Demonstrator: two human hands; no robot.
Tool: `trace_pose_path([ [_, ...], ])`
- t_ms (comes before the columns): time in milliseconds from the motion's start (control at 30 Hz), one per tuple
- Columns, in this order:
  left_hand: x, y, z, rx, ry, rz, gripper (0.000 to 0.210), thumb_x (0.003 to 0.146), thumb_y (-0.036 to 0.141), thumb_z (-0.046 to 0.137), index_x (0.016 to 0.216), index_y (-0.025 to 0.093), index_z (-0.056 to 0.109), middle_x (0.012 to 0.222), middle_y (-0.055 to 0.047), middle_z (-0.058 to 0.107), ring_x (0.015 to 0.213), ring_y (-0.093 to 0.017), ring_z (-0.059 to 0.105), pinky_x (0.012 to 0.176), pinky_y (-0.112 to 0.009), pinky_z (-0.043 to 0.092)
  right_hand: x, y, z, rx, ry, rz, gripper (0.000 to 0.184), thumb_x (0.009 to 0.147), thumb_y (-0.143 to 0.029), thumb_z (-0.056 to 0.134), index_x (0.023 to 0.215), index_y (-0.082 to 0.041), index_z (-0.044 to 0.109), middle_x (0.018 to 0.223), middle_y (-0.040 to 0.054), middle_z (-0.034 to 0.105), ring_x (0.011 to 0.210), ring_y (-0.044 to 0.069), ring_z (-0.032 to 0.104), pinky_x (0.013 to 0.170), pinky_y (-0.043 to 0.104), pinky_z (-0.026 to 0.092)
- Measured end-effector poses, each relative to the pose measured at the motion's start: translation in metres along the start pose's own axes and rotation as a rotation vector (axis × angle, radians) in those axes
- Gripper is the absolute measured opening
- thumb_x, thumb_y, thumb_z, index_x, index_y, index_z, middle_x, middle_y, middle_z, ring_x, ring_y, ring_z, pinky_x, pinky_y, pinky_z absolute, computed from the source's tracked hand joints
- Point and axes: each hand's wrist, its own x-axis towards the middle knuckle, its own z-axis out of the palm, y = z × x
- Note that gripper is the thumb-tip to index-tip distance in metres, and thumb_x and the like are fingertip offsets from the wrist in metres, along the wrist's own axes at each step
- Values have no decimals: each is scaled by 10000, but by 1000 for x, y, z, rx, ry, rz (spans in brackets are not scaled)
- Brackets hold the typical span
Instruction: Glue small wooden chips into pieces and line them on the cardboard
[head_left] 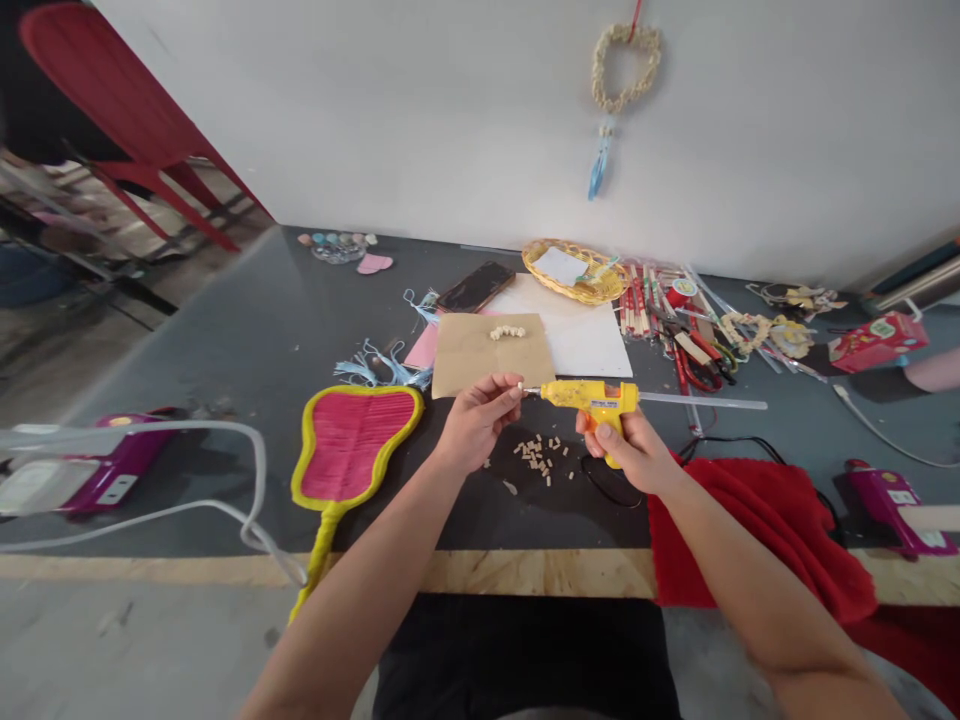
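Observation:
My right hand (628, 450) is wrapped round the handle of a yellow hot glue gun (589, 394), its nozzle pointing left. A long clear glue stick (701, 401) sticks out of the gun's back. My left hand (482, 420) pinches a small pale piece (520, 385) right at the nozzle tip. Below the gun, several small cut pale pieces (538, 457) lie scattered on the dark tabletop (247, 350). Behind my left hand, a short row of cream pieces (508, 332) rests on a brown sheet of paper (465, 365).
A pink fan with yellow edging (360, 440) lies at left, near blue tassels (382, 365). Behind are a phone (476, 287) and a wicker basket (544, 272). Tools and sticks (694, 350) crowd the right, above a red cloth (750, 530). A heart-shaped ornament (598, 75) hangs on the wall.

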Motion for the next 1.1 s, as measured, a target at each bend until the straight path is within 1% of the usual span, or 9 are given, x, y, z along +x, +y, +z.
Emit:
trace_pose_path([
  [67, 0, 0, 1, 2, -5, 4, 264, 639, 242, 867, 842, 156, 721, 654, 26, 622, 560, -58, 541, 547, -173, 460, 0, 2, 0, -13, -13, 14, 384, 920, -565, 529, 995, -190, 553, 765, 14, 530, 629, 123, 463, 580, 282, 394],
  [167, -1, 0, 1, 2, -3, 2, 270, 635, 247, 871, 838, 159, 717, 707, 7, 665, 566, -58, 541, 547, -176, 458, 0, 3, -1, -23, -3, 7, 366, 933, -546, 517, 992, -187, 557, 722, 0, 504, 628, 125, 455, 587, 284, 382],
  [300, -1, 1, 2, 4, 1, -3, 270, 630, 244, 872, 834, 157, 717, 731, -6, 687, 573, -57, 544, 548, -172, 452, -1, 6, -1, -16, 4, -10, 345, 942, -528, 514, 989, -189, 557, 717, -6, 496, 622, 121, 446, 587, 283, 375],
  [500, -1, -1, 1, -15, -8, -17, 269, 631, 238, 871, 847, 152, 735, 747, -18, 707, 577, -59, 551, 556, -174, 462, -1, 10, -2, -37, -1, 18, 354, 938, -537, 518, 997, -190, 561, 712, -9, 489, 626, 122, 443, 593, 285, 387],
  [800, -2, 0, 2, -21, -21, -28, 254, 638, 234, 866, 844, 144, 746, 764, -28, 712, 585, -60, 554, 562, -179, 464, 0, 6, 0, -1, 3, 9, 348, 928, -542, 531, 981, -198, 542, 714, -11, 487, 604, 118, 431, 574, 287, 378],
  [1100, -1, 0, 1, -26, -28, -42, 265, 627, 237, 875, 843, 149, 749, 754, -24, 712, 573, -59, 551, 557, -179, 467, 0, 3, 0, -58, -7, 9, 356, 931, -549, 518, 931, -195, 555, 689, -13, 478, 599, 117, 435, 565, 280, 370],
])
